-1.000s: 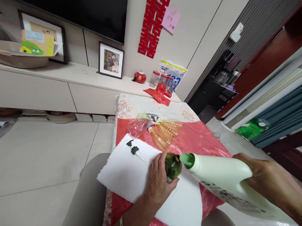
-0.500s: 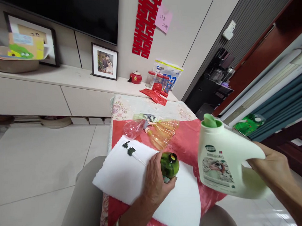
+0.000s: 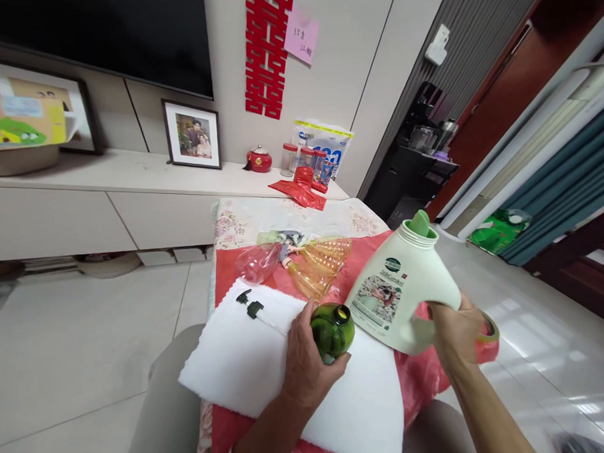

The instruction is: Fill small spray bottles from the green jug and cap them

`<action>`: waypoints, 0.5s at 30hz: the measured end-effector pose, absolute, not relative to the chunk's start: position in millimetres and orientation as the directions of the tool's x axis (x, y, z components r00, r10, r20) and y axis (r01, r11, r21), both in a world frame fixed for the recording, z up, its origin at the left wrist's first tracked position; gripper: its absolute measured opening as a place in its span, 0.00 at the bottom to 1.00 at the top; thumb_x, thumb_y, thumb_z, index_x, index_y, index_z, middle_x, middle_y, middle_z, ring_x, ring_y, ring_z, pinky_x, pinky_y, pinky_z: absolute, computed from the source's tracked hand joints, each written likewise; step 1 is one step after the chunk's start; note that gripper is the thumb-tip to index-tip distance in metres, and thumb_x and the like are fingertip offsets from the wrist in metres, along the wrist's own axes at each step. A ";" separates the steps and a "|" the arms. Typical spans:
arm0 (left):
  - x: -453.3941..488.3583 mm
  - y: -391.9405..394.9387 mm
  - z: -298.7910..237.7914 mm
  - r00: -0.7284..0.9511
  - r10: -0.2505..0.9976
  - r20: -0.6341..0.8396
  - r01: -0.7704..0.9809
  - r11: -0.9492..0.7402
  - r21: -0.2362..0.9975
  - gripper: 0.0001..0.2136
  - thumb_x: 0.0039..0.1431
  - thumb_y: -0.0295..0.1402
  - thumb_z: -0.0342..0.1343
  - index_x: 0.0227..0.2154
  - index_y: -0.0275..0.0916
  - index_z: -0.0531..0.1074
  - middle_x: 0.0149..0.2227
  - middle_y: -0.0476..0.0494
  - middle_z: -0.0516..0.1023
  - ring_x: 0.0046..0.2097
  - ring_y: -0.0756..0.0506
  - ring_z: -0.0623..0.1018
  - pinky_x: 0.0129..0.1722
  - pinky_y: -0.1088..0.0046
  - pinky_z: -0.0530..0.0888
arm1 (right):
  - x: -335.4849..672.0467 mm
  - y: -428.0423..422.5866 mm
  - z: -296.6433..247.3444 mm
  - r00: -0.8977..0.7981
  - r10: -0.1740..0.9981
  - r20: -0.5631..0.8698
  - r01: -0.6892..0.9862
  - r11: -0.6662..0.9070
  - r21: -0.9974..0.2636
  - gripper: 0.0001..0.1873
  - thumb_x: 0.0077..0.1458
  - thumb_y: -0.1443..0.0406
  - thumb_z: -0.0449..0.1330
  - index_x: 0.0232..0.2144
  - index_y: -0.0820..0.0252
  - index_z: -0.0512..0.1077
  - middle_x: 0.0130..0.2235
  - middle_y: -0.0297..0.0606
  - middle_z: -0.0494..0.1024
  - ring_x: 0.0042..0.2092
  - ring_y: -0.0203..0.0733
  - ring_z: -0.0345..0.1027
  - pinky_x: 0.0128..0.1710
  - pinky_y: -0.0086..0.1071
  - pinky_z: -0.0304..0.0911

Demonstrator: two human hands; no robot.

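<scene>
My left hand [image 3: 310, 360] is wrapped round a green pump bottle [image 3: 330, 334] whose mouth is uncovered; it stands on a white cloth [image 3: 246, 357]. My right hand [image 3: 456, 327] grips the handle of a large pale green detergent jug [image 3: 389, 290]. The jug has no cap on, and a green pouring spout shows in its neck. It is tilted a little toward the bottle, its mouth higher than the bottle's and apart from it. A dark pump head [image 3: 254, 309] with a clear tube lies on the cloth, left of my left hand.
Beyond the cloth, several clear and yellow plastic bottles [image 3: 320, 264] lie on the red sheet [image 3: 375, 253]. A roll of tape [image 3: 490, 328] sits behind my right hand. A cabinet [image 3: 154, 176] along the wall holds red-lidded jars [image 3: 288, 160] and a framed photo [image 3: 193, 135].
The jug has moved left, closer to the green bottle, with my right hand on its handle. My left hand still holds the bottle in place. The view has shifted slightly.
</scene>
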State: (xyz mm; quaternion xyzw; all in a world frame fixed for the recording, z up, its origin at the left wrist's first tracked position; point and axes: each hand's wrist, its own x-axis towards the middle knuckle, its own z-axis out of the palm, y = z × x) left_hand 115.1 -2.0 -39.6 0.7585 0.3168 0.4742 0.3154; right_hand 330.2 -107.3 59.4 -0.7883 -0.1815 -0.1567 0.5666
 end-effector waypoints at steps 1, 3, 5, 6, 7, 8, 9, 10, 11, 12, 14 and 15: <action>115.3 -1.8 -39.7 0.356 0.778 0.517 0.183 -0.601 0.778 0.51 0.38 0.26 0.67 0.66 0.37 0.48 0.55 0.29 0.70 0.56 0.30 0.74 0.55 0.45 0.74 | 329.8 -104.0 55.2 0.890 0.096 0.445 0.453 -0.270 -0.849 0.10 0.38 0.60 0.62 0.26 0.59 0.71 0.22 0.29 0.68 0.23 0.34 0.56 0.19 0.28 0.56; 115.6 -1.8 -40.3 0.365 0.776 0.513 0.183 -0.601 0.778 0.50 0.39 0.26 0.67 0.66 0.37 0.47 0.56 0.29 0.70 0.56 0.30 0.74 0.55 0.45 0.74 | 329.0 -98.1 47.9 0.898 0.071 0.435 0.439 -0.234 -0.867 0.10 0.36 0.61 0.62 0.25 0.59 0.71 0.23 0.30 0.69 0.24 0.34 0.57 0.21 0.28 0.56; 115.9 -2.0 -41.4 0.372 0.778 0.506 0.183 -0.596 0.782 0.49 0.40 0.26 0.66 0.66 0.36 0.47 0.56 0.29 0.69 0.57 0.30 0.74 0.56 0.45 0.73 | 328.7 -93.7 41.2 0.898 0.060 0.437 0.439 -0.216 -0.872 0.10 0.36 0.61 0.62 0.26 0.60 0.72 0.23 0.30 0.70 0.25 0.34 0.58 0.22 0.28 0.57; 116.0 -2.2 -42.0 0.376 0.780 0.500 0.182 -0.591 0.785 0.49 0.40 0.27 0.66 0.66 0.36 0.47 0.56 0.28 0.69 0.57 0.30 0.73 0.56 0.45 0.73 | 328.8 -92.2 38.1 0.898 0.062 0.436 0.439 -0.210 -0.874 0.11 0.37 0.61 0.62 0.27 0.60 0.73 0.24 0.30 0.70 0.25 0.34 0.58 0.23 0.28 0.57; 116.0 -2.5 -42.6 0.380 0.782 0.493 0.182 -0.586 0.789 0.49 0.41 0.27 0.66 0.66 0.36 0.47 0.57 0.28 0.69 0.58 0.30 0.73 0.56 0.44 0.73 | 329.0 -91.1 35.3 0.898 0.065 0.435 0.439 -0.206 -0.875 0.12 0.37 0.61 0.62 0.28 0.60 0.74 0.24 0.30 0.70 0.25 0.34 0.59 0.24 0.28 0.57; 115.8 -2.8 -43.0 0.385 0.784 0.487 0.182 -0.581 0.793 0.48 0.41 0.27 0.66 0.66 0.36 0.47 0.57 0.27 0.69 0.58 0.29 0.73 0.56 0.44 0.73 | 329.2 -90.4 33.1 0.899 0.068 0.432 0.436 -0.207 -0.876 0.12 0.38 0.62 0.62 0.29 0.60 0.74 0.24 0.30 0.70 0.26 0.34 0.59 0.25 0.28 0.58; 115.5 -3.1 -43.3 0.390 0.786 0.480 0.181 -0.576 0.797 0.48 0.42 0.27 0.65 0.66 0.36 0.47 0.57 0.27 0.68 0.59 0.29 0.72 0.56 0.44 0.72 | 329.3 -90.0 31.5 0.901 0.070 0.428 0.433 -0.210 -0.877 0.13 0.38 0.62 0.62 0.30 0.60 0.75 0.24 0.30 0.71 0.26 0.34 0.59 0.25 0.28 0.58; 115.0 -3.3 -43.3 0.396 0.787 0.473 0.179 -0.571 0.801 0.48 0.42 0.26 0.65 0.66 0.36 0.46 0.57 0.27 0.68 0.59 0.29 0.72 0.57 0.44 0.72 | 329.4 -90.0 30.7 0.903 0.073 0.423 0.429 -0.215 -0.877 0.13 0.38 0.62 0.62 0.31 0.60 0.75 0.24 0.30 0.71 0.26 0.35 0.60 0.26 0.28 0.58; 114.4 -3.5 -43.2 0.404 0.787 0.465 0.177 -0.567 0.805 0.48 0.42 0.26 0.65 0.66 0.36 0.46 0.58 0.27 0.67 0.59 0.29 0.72 0.57 0.43 0.72 | 329.3 -90.2 30.7 0.905 0.078 0.418 0.425 -0.222 -0.878 0.13 0.38 0.62 0.61 0.31 0.60 0.75 0.24 0.30 0.71 0.26 0.35 0.60 0.26 0.29 0.58; 113.7 -3.6 -42.8 0.413 0.787 0.459 0.174 -0.563 0.808 0.48 0.42 0.26 0.65 0.65 0.36 0.46 0.58 0.27 0.67 0.59 0.29 0.72 0.57 0.43 0.72 | 329.0 -90.7 31.4 0.906 0.087 0.414 0.422 -0.228 -0.877 0.13 0.39 0.62 0.61 0.31 0.60 0.75 0.24 0.30 0.71 0.26 0.35 0.60 0.26 0.29 0.58; 112.3 -3.5 -42.0 0.433 0.784 0.445 0.173 -0.557 0.812 0.49 0.41 0.26 0.66 0.65 0.36 0.45 0.58 0.26 0.67 0.60 0.29 0.71 0.57 0.43 0.72 | 328.2 -92.5 33.9 0.907 0.127 0.401 0.420 -0.245 -0.874 0.12 0.40 0.61 0.61 0.30 0.60 0.74 0.25 0.31 0.72 0.26 0.36 0.61 0.26 0.30 0.58; 111.8 -3.5 -41.6 0.441 0.783 0.439 0.176 -0.555 0.813 0.49 0.41 0.26 0.67 0.65 0.35 0.46 0.58 0.26 0.66 0.60 0.28 0.71 0.57 0.42 0.71 | 327.7 -94.0 35.3 0.906 0.152 0.394 0.421 -0.257 -0.870 0.13 0.41 0.60 0.61 0.30 0.60 0.74 0.25 0.32 0.73 0.27 0.37 0.62 0.26 0.31 0.59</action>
